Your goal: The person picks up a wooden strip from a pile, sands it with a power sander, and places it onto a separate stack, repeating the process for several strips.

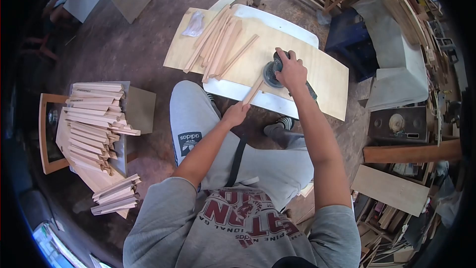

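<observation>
My left hand (236,113) is closed around the near end of a narrow wooden strip (254,91), which slants up and right over the board's front edge. The fingers of my right hand (292,71) wrap round the top of a dark power sander (272,73). Its round base is at the strip's far end; whether the two touch is hard to tell. Under them is a light plywood board (327,84) on a white table (277,102). Left of the sander, several loose strips (218,44) lie in a pile on the board.
Stacked wooden strips (94,119) fill a low surface at the left. A clear plastic bag (194,24) lies on the board's left end. A blue cabinet (349,42), a speaker box (396,123) and a wooden beam (414,151) are at the right.
</observation>
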The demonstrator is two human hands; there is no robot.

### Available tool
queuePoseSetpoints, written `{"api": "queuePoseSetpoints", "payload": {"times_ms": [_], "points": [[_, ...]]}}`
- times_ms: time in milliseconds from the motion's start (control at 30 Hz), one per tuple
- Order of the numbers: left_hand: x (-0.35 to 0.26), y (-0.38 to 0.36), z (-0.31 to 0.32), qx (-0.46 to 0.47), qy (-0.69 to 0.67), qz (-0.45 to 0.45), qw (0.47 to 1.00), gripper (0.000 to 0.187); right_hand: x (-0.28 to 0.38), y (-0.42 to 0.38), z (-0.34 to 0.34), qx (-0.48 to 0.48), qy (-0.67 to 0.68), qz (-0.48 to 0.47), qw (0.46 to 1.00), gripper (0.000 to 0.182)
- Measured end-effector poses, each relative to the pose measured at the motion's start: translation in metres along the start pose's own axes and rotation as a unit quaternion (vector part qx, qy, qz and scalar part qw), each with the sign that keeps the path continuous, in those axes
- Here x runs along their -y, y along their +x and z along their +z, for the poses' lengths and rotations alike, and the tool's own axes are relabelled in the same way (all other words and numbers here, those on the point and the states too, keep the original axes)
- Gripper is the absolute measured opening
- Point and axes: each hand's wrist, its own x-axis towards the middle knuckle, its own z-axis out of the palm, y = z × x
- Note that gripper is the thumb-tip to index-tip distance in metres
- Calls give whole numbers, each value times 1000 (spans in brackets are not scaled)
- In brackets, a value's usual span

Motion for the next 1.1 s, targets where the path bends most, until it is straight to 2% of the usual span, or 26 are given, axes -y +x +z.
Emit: {"api": "queuePoseSetpoints", "payload": {"times_ms": [267, 633, 867, 1000, 1100], "points": [[-2, -2, 4, -6, 23, -28, 999, 57, 44, -50, 4, 10, 34, -61, 998, 93], [-6, -7, -2, -12, 42, -23, 999, 54, 15, 17, 7, -14, 23, 6, 1000, 91], [-3, -9, 3, -21, 33, -23, 999, 53, 33, -16, 7, -24, 31, -70, 997, 89], [-8, -11, -3, -12, 43, -26, 999, 53, 26, 15, 13, -40, 29, -22, 998, 87], [-9, -10, -5, -19, 40, -30, 999, 52, 24, 16, 9, -42, 58, -4, 997, 79]]}}
